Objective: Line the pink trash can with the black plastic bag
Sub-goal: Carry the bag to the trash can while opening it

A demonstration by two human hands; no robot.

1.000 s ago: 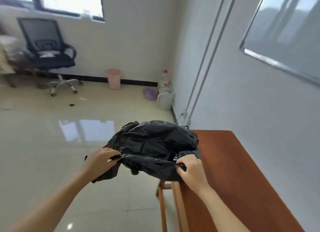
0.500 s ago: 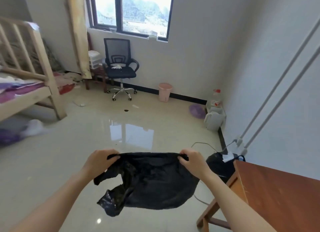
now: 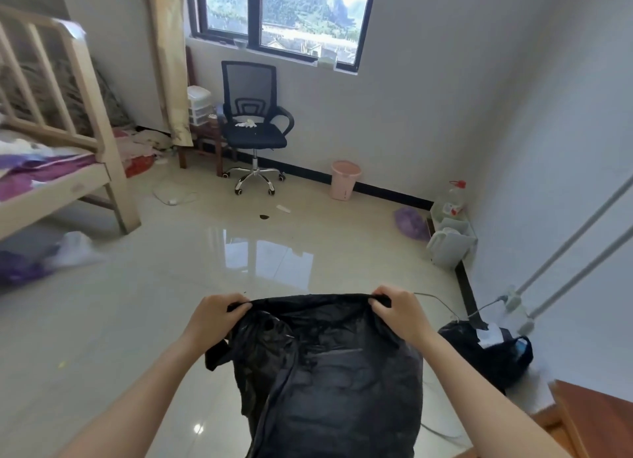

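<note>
The black plastic bag point(image 3: 329, 372) hangs in front of me, stretched by its top edge between both hands. My left hand point(image 3: 215, 315) pinches the bag's left corner and my right hand point(image 3: 399, 312) pinches its right corner. The bag's lower part runs out of the bottom of the view. Far across the room, the pink trash can point(image 3: 345, 180) stands upright and open against the back wall, to the right of the office chair. It is well beyond my hands.
A black office chair point(image 3: 255, 125) stands under the window. A wooden bed point(image 3: 65, 156) fills the left side. White containers point(image 3: 450, 242) and a purple bag point(image 3: 411, 223) sit in the right corner. A full black bag point(image 3: 489, 355) and a wooden table corner point(image 3: 596, 420) are at lower right.
The view has swung away from the table toward the room. The bag, first bunched over the table edge, now hangs down longer, spread between my raised hands.
</note>
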